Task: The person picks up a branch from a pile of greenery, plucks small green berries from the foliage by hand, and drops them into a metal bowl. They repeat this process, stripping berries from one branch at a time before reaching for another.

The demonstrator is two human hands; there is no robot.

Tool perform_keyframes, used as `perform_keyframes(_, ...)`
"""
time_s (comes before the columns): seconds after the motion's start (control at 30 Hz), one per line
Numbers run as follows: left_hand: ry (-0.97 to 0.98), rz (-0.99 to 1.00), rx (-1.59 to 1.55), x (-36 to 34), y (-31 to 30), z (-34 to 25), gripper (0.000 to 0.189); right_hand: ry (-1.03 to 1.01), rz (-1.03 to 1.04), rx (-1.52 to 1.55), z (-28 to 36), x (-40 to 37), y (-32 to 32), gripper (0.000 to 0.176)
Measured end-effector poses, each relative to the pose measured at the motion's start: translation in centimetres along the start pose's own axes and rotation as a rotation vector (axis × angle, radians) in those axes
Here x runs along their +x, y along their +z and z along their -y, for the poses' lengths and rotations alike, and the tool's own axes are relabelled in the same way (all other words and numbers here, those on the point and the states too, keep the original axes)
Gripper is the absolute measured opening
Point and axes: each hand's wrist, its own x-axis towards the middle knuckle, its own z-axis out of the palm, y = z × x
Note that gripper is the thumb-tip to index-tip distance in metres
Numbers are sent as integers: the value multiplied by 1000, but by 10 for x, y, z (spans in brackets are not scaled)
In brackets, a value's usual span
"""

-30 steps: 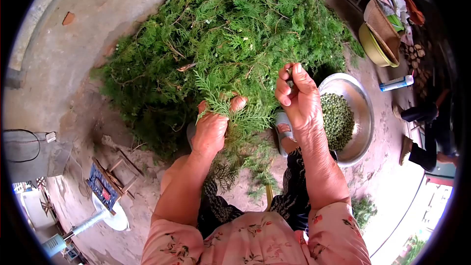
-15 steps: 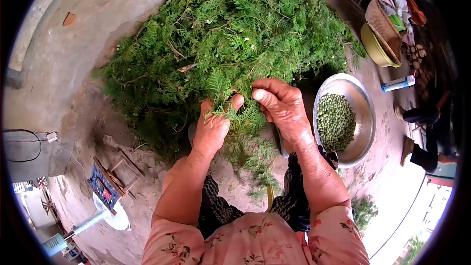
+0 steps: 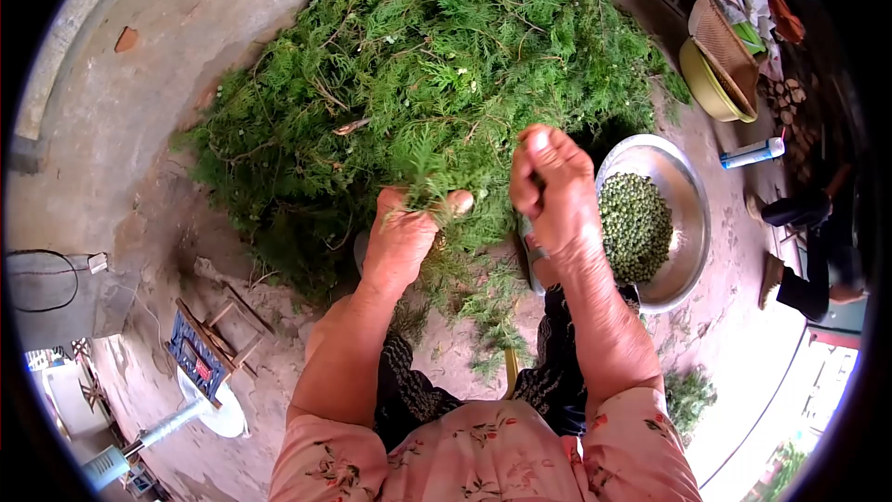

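Note:
My left hand [image 3: 401, 240] is closed around a leafy green conifer sprig [image 3: 427, 175], slightly blurred, at the near edge of a big branch pile [image 3: 455, 56]. To its right, apart from the sprig, my right hand [image 3: 560, 193] is raised with the fingers curled in and the thumb pressed on them. Whatever those fingers may hold is hidden. Just right of that hand stands a metal basin [image 3: 690, 232], partly filled with small round green seed cones [image 3: 634, 228].
Loose sprigs [image 3: 488, 311] lie on the floor between my legs. A yellow tub [image 3: 706, 84] with a wicker basket [image 3: 725, 37] and a spray can [image 3: 753, 153] are at the right. Beyond sits another person [image 3: 808, 260]. A small wooden chair [image 3: 209, 344] stands at left.
My right hand has moved away from the sprig, up and to the right, and its fingers have curled closed. My left hand still grips the sprig and has shifted only slightly.

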Motion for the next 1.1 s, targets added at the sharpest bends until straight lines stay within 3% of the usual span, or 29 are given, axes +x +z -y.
perform_keyframes(0.1,27,-104,-226,-3,2,-1,26,25,57,394,0,13,-15,14)
perform_keyframes(0.2,-14,-141,-367,-1,5,-4,29,128,-34,351,-2,14,-15,16)
perform_keyframes(0.27,-5,-114,-440,1,5,-6,29,153,76,225,-14,11,-20,16)
perform_keyframes(0.37,-87,0,-526,0,1,-10,30,207,57,35,-11,1,-9,17)
perform_keyframes(0.47,-168,59,-506,-1,0,-10,33,262,196,80,-10,1,-6,20)
perform_keyframes(0.63,-166,79,-478,-1,3,-9,36,244,178,127,-18,-3,-2,18)
perform_keyframes(0.73,-170,40,-400,-4,6,-16,36,148,72,7,-18,-4,3,15)
perform_keyframes(0.77,-252,-9,-379,-8,8,-20,34,149,70,7,-17,-6,6,15)
perform_keyframes(0.83,-335,-54,-358,-7,10,-16,33,263,-73,181,-16,-8,10,14)
perform_keyframes(0.97,-352,3,-466,-4,15,-16,25,385,-12,435,-28,-9,1,4)
perform_keyframes(1.03,-421,101,-530,-6,12,-22,23,390,-18,444,-27,-11,1,7)
perform_keyframes(1.1,-370,91,-557,-4,5,5,23,464,-1,607,-21,-14,0,18)
